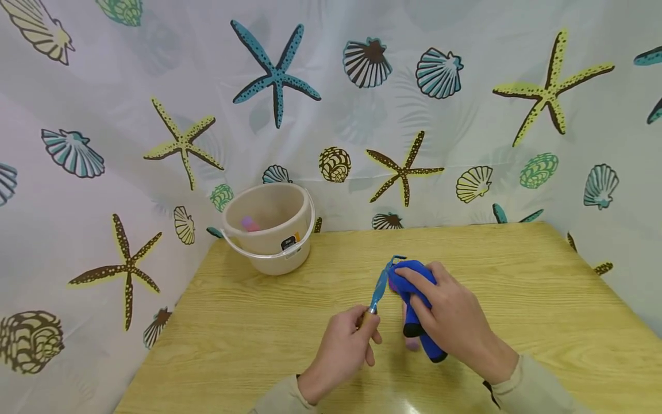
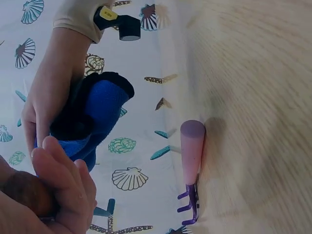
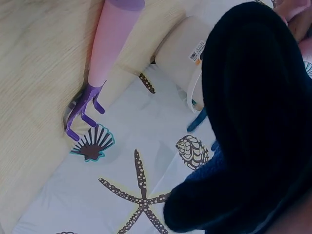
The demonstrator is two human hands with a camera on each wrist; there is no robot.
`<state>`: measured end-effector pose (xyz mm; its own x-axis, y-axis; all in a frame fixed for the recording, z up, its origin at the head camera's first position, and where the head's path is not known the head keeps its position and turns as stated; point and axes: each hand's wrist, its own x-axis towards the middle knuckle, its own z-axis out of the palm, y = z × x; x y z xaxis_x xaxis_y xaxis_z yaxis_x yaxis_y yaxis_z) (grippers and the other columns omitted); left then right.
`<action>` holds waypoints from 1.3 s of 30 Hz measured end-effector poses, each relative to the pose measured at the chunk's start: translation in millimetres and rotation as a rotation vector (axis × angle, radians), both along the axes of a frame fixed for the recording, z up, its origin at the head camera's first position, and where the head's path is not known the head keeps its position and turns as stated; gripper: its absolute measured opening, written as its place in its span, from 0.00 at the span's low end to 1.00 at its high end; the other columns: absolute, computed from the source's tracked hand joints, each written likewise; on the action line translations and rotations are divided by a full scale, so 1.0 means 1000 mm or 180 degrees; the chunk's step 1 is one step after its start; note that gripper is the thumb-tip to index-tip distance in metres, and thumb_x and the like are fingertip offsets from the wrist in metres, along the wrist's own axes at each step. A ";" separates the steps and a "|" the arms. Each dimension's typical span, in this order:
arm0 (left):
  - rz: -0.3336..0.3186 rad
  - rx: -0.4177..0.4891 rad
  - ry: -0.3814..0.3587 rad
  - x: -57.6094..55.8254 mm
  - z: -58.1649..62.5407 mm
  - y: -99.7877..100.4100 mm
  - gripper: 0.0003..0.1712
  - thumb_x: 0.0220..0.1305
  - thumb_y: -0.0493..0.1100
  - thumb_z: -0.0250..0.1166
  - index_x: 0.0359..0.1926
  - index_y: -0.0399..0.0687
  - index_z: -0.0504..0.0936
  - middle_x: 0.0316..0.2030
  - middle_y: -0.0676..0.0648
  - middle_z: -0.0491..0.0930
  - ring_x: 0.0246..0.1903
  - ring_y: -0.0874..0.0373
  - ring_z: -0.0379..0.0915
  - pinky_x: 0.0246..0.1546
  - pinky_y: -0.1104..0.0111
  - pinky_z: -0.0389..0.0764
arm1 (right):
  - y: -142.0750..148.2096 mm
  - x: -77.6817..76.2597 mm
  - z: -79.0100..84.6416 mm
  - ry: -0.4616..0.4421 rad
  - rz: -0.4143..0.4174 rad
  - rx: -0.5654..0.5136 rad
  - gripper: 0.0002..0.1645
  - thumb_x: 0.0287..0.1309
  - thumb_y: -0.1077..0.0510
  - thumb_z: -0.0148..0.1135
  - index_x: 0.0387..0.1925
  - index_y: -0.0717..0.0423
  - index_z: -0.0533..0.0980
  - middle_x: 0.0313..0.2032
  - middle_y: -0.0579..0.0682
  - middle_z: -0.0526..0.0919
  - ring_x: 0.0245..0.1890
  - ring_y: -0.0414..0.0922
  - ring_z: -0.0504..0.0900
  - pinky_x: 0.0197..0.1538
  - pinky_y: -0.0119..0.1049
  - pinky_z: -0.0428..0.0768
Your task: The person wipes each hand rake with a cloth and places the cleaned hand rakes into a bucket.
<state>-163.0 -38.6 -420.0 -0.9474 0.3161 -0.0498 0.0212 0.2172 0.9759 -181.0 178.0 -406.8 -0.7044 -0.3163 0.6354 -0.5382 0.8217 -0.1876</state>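
Observation:
In the head view my left hand [image 1: 343, 339] grips the wooden handle of a garden hand tool with a blue metal neck [image 1: 380, 287] and a bent tip. To its right, my right hand [image 1: 457, 313] holds blue gloves [image 1: 414, 269] with black cuffs, bunched and hanging downward. The tool's tip comes close to the gloves; whether they touch I cannot tell. Under the gloves lies a small hand rake [image 2: 192, 151] with a pink handle and purple tines, plain in both wrist views and mostly covered in the head view. The dark gloves fill much of the right wrist view.
A beige bucket [image 1: 281, 261] with a white handle stands at the back left of the wooden table [image 1: 248, 322]. Inside it shows a pink and purple thing [image 1: 250, 223]. A white curtain [image 1: 331, 115] with starfish and shells hangs behind and along both sides.

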 end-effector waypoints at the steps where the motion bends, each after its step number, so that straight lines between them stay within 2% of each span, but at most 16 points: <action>1: -0.0032 0.0024 -0.0026 0.000 0.001 0.000 0.14 0.77 0.47 0.54 0.45 0.42 0.80 0.28 0.48 0.81 0.13 0.61 0.73 0.11 0.74 0.70 | -0.001 0.000 0.000 0.0002 0.0012 0.0018 0.26 0.60 0.59 0.66 0.61 0.44 0.78 0.41 0.54 0.76 0.30 0.44 0.80 0.25 0.34 0.79; 5: -0.0136 0.0233 -0.0200 0.002 0.002 0.001 0.18 0.79 0.50 0.49 0.48 0.40 0.78 0.26 0.48 0.79 0.12 0.62 0.71 0.11 0.72 0.72 | -0.006 0.000 -0.001 0.0002 0.0038 0.0149 0.27 0.58 0.58 0.68 0.61 0.44 0.78 0.42 0.55 0.76 0.30 0.46 0.81 0.25 0.38 0.83; 8: -0.0211 0.0422 -0.0416 0.003 0.001 0.002 0.20 0.80 0.50 0.47 0.50 0.38 0.77 0.24 0.50 0.76 0.10 0.62 0.67 0.10 0.72 0.69 | -0.011 0.001 -0.002 -0.0003 0.0086 0.0265 0.27 0.57 0.56 0.70 0.60 0.43 0.79 0.44 0.58 0.78 0.33 0.50 0.84 0.27 0.42 0.86; 13: -0.0367 0.0803 -0.0892 0.005 -0.004 0.005 0.20 0.80 0.51 0.43 0.46 0.40 0.75 0.21 0.52 0.71 0.09 0.63 0.63 0.08 0.72 0.63 | -0.018 0.008 -0.002 -0.0164 0.0230 0.0472 0.25 0.57 0.53 0.71 0.58 0.41 0.81 0.50 0.62 0.81 0.41 0.55 0.87 0.30 0.44 0.87; 15: -0.0420 0.0877 -0.0994 0.006 -0.006 0.005 0.20 0.80 0.51 0.42 0.44 0.41 0.74 0.20 0.53 0.70 0.08 0.63 0.62 0.07 0.72 0.62 | -0.020 0.009 -0.001 -0.0204 0.0208 0.0573 0.24 0.57 0.52 0.72 0.56 0.41 0.81 0.51 0.62 0.81 0.42 0.55 0.87 0.30 0.44 0.87; 21: -0.0472 0.0860 -0.1014 0.009 -0.008 0.006 0.19 0.80 0.52 0.42 0.41 0.43 0.72 0.18 0.53 0.67 0.07 0.61 0.59 0.06 0.72 0.60 | -0.025 0.004 0.009 -0.0175 0.0046 0.0758 0.22 0.55 0.51 0.74 0.53 0.41 0.83 0.49 0.61 0.82 0.41 0.55 0.87 0.25 0.42 0.85; 27: -0.0536 0.0812 -0.0986 0.007 -0.001 0.002 0.20 0.80 0.53 0.39 0.40 0.44 0.70 0.19 0.53 0.67 0.07 0.62 0.59 0.07 0.72 0.60 | -0.034 -0.002 0.026 -0.0181 0.0041 0.0887 0.21 0.56 0.51 0.73 0.53 0.43 0.83 0.48 0.61 0.81 0.40 0.55 0.87 0.28 0.46 0.87; 31: -0.0519 0.1008 -0.1079 0.005 0.003 0.001 0.19 0.80 0.52 0.39 0.40 0.45 0.68 0.18 0.54 0.66 0.08 0.62 0.58 0.08 0.73 0.60 | -0.034 0.002 0.036 -0.0512 0.0099 0.0902 0.19 0.58 0.53 0.71 0.52 0.42 0.84 0.49 0.58 0.82 0.38 0.52 0.86 0.29 0.44 0.86; 34: -0.0456 0.1170 -0.1205 0.006 0.003 0.002 0.18 0.80 0.52 0.39 0.39 0.46 0.68 0.17 0.55 0.65 0.08 0.62 0.58 0.08 0.73 0.60 | -0.030 0.008 0.040 -0.0813 0.0124 0.0922 0.18 0.58 0.54 0.70 0.51 0.41 0.85 0.49 0.57 0.83 0.35 0.48 0.85 0.27 0.37 0.83; 37: -0.0393 0.1283 -0.1333 0.007 0.001 0.005 0.18 0.79 0.52 0.40 0.39 0.46 0.68 0.17 0.55 0.64 0.08 0.63 0.57 0.08 0.74 0.60 | -0.023 0.011 0.040 -0.0926 0.0044 0.0996 0.18 0.58 0.52 0.71 0.51 0.41 0.85 0.51 0.59 0.84 0.35 0.49 0.86 0.23 0.34 0.79; 39: -0.0376 0.1329 -0.1417 0.009 -0.001 0.008 0.17 0.79 0.52 0.39 0.39 0.47 0.68 0.18 0.55 0.63 0.08 0.63 0.57 0.08 0.73 0.60 | -0.017 0.012 0.039 -0.0939 -0.0093 0.1061 0.18 0.57 0.51 0.72 0.51 0.41 0.85 0.53 0.61 0.83 0.38 0.52 0.87 0.22 0.35 0.80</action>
<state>-154.4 -31.1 -420.9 -0.8217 0.4956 -0.2814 -0.4066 -0.1638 0.8988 -168.7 160.7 -367.9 -0.8519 -0.4471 0.2726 -0.4771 0.8773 -0.0519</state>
